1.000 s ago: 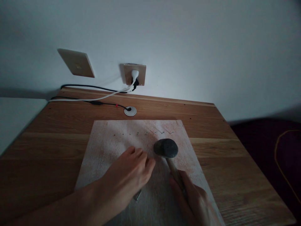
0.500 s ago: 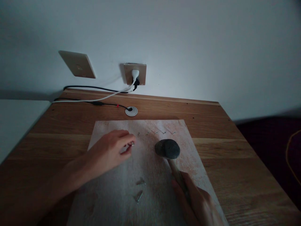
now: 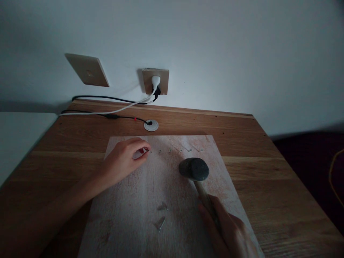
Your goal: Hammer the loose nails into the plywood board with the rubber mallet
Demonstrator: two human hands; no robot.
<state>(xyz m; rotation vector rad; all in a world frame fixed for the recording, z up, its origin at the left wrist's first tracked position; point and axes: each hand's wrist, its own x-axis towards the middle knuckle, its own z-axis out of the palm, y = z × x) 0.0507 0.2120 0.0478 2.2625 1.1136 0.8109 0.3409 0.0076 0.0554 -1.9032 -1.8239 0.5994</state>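
My left hand (image 3: 126, 154) pinches a small metal nail (image 3: 149, 151) between thumb and fingertips, at the left end of a row of several nails (image 3: 181, 150) standing in the pale, wood-patterned board (image 3: 129, 215). Whether the pinched nail's tip touches the board I cannot tell. A mallet with a black head (image 3: 194, 168) is gripped by its handle in my right hand (image 3: 228, 229). Its head is held over the right part of the board, in front of the row. Two loose nails lie nearer to me, one of them a shiny nail (image 3: 161, 224).
Beneath the board is a brown wooden tabletop (image 3: 268, 193), reaching back to the wall. Behind the board sit a round cable grommet (image 3: 151, 125) and black and white cables (image 3: 107, 113). A wall socket (image 3: 147, 80) holds two plugs.
My left hand has moved away from me and slightly left, bringing the nail level with the row. The mallet stays nearly where it was over the board.
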